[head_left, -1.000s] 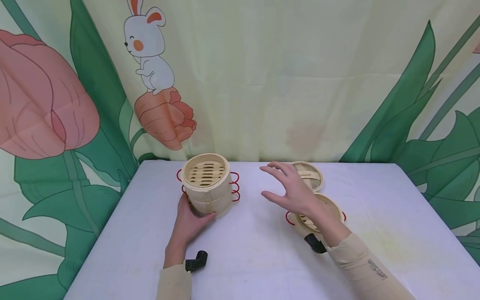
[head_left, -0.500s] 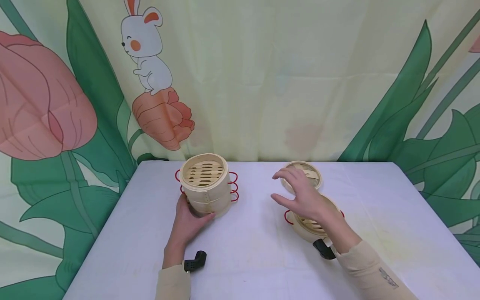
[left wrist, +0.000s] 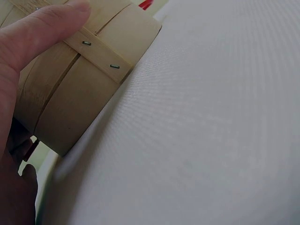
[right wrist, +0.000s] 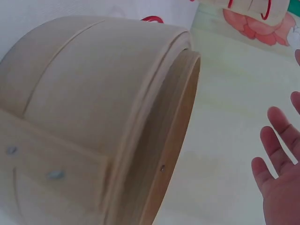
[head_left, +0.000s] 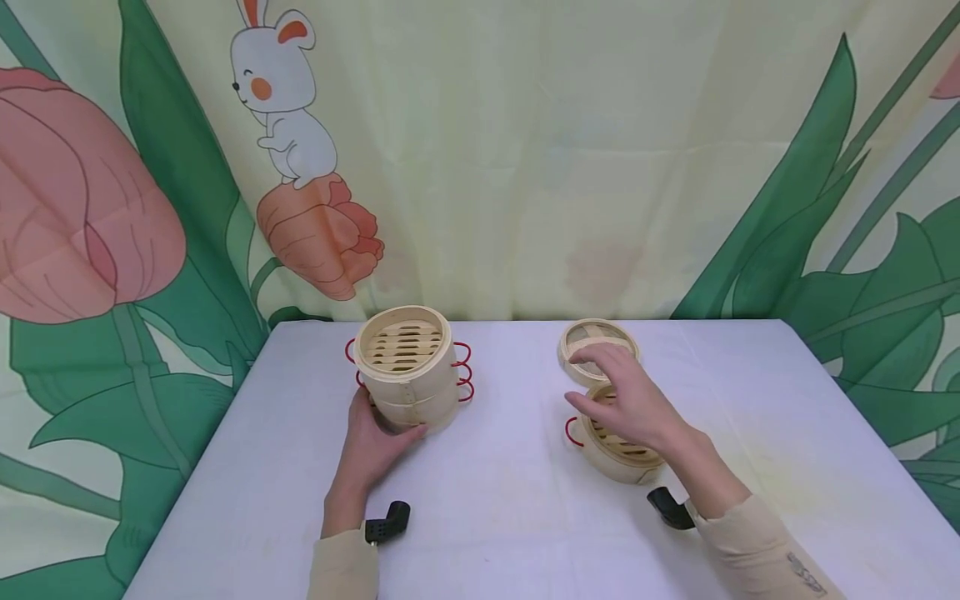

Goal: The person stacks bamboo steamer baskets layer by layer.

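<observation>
A stack of bamboo steamer baskets [head_left: 412, 396] with red loop handles stands left of the middle; the top basket's slatted floor is visible. My left hand [head_left: 372, 450] holds the stack low down, thumb across the front and fingers round the left side. In the left wrist view, the thumb lies on the stapled bamboo wall. On the right, my right hand [head_left: 633, 408] hovers over a single bamboo steamer basket [head_left: 618, 465], fingers spread and slightly bent, holding nothing. It hides part of that basket. The right wrist view shows these fingers [right wrist: 276, 154] apart from the basket's wall.
A round bamboo lid [head_left: 592, 332] with a flat strap lies behind the single basket, partly covered by my right hand. The white-covered table [head_left: 510, 517] ends at a printed curtain [head_left: 495, 167] at the back.
My right hand has moved right and toward me, from the space between the stack and the lid to above the single basket. The left hand keeps its hold on the stack.
</observation>
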`<state>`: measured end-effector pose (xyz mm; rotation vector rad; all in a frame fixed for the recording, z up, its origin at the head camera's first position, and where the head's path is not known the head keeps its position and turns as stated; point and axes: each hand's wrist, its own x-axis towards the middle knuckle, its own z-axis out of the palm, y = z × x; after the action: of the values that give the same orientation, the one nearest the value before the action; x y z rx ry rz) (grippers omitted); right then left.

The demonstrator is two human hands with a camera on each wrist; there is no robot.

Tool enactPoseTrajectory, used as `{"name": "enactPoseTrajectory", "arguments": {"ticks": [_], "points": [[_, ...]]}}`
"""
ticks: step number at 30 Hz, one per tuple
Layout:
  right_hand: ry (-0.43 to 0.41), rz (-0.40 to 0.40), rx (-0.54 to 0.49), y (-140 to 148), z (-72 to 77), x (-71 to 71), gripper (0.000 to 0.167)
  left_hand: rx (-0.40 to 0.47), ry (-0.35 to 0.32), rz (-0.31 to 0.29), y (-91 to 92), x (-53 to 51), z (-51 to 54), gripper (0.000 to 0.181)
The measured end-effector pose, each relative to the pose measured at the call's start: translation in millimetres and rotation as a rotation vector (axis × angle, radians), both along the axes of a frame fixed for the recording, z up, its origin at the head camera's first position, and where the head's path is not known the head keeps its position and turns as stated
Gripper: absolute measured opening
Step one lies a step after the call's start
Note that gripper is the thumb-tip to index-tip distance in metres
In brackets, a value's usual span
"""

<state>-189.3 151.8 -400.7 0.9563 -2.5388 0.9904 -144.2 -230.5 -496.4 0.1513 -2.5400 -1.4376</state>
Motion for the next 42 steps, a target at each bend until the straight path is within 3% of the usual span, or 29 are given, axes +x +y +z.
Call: {"name": "enactPoseTrajectory", "arguments": {"ticks": [8,16,30,42], "points": [[-0.003,-0.013,-0.002,18,-5.5,7.1,0.04,0.0,-0.016,0.003,0.8,1.2,1.5,0.116],[-0.012,-0.031,0.007,39,-15.2,13.9,0.033,-0.009,0.023,0.006,-0.8,-0.9,-2.3,0.115],[-0.066,-0.043,0.028,75,-28.2,27.8,0.043,-0.016,0.007,-0.01,0.7,-3.0,-1.6,0.117],[-0.075,-0.064,0.066,91,-34.9,37.4,0.042,-0.007,0.016,-0.004,-2.4,-0.2,-4.6,0.118]]}}
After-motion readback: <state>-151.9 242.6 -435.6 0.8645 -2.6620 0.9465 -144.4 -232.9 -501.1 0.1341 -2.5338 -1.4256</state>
